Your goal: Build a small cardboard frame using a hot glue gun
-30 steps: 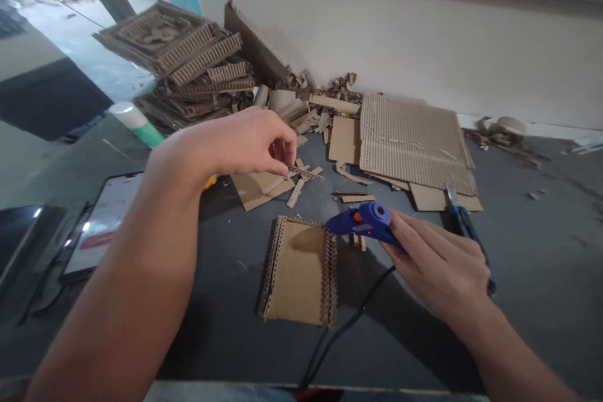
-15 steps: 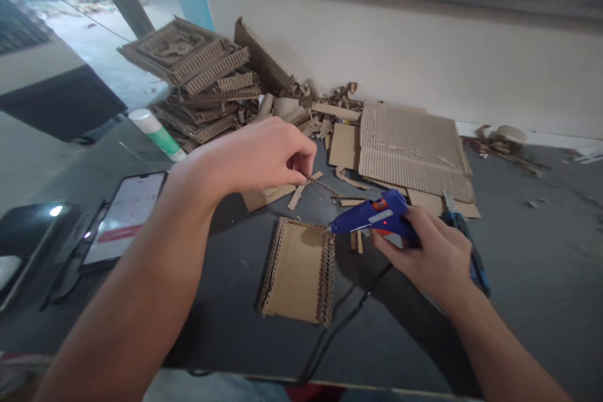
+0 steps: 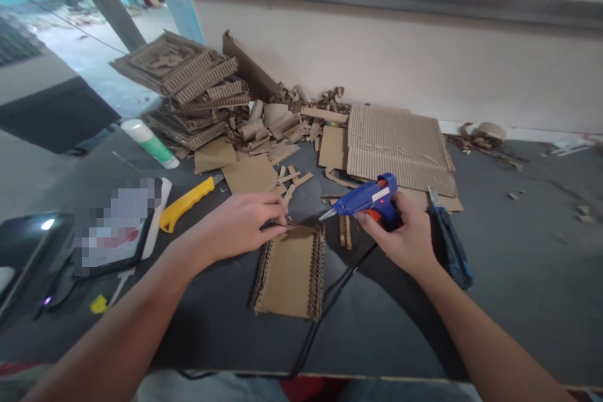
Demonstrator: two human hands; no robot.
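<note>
Centre of the frame: left hand (image 3: 242, 223), fingers pressed together, pinches a thin cardboard strip (image 3: 288, 224) against the far edge of the cardboard panel (image 3: 288, 271). Strip mostly hidden under the fingertips, so can't tell if it's seated.

Right hand (image 3: 407, 235) is wrapped around the blue glue gun (image 3: 367, 196), finger near the orange trigger, nozzle aimed left at the panel's far right corner, just off it. Cord (image 3: 325, 314) trails to the lower edge of the frame.

Progress, judging by the panel: corrugated edging already on the left and right sides; far edge is being worked; near edge looks bare. No glue bead visible from here.

Around it: loose strips (image 3: 293, 177) just beyond the panel, two more (image 3: 345, 231) under the gun. Blue utility knife (image 3: 450, 242) right of the hand, yellow knife (image 3: 186, 203) to the left. Phone (image 3: 115, 229) at left, glue bottle (image 3: 149, 143) above it. Large corrugated sheet (image 3: 398, 147) upper centre-right; stacked cardboard pieces (image 3: 183, 88) upper left, scraps between. All on the dark table (image 3: 518, 276).
</note>
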